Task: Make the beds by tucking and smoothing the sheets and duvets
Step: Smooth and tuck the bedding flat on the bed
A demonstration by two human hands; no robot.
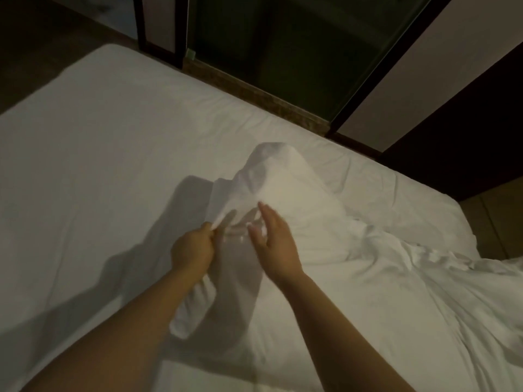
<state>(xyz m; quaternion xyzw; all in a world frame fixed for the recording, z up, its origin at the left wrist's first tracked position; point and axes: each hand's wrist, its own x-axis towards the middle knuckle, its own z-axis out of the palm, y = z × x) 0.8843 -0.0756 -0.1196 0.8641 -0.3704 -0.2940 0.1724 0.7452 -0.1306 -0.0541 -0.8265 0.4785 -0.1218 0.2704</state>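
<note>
A white duvet (325, 250) lies bunched on the right half of the bed, with one corner raised into a hump near the middle. Under it, a smooth white sheet (93, 154) covers the mattress to the left. My left hand (194, 247) pinches the duvet's edge between thumb and fingers and lifts it off the sheet. My right hand (273, 239) hovers just right of that, fingers spread and slightly curled, close to the fabric but holding nothing that I can see.
The bed's far edge runs diagonally past a low dark ledge (254, 91) under a dark window or glass door (283, 38). Dark floor (42, 38) lies at the upper left. A dark wall panel (467, 123) stands beyond the bed's right corner.
</note>
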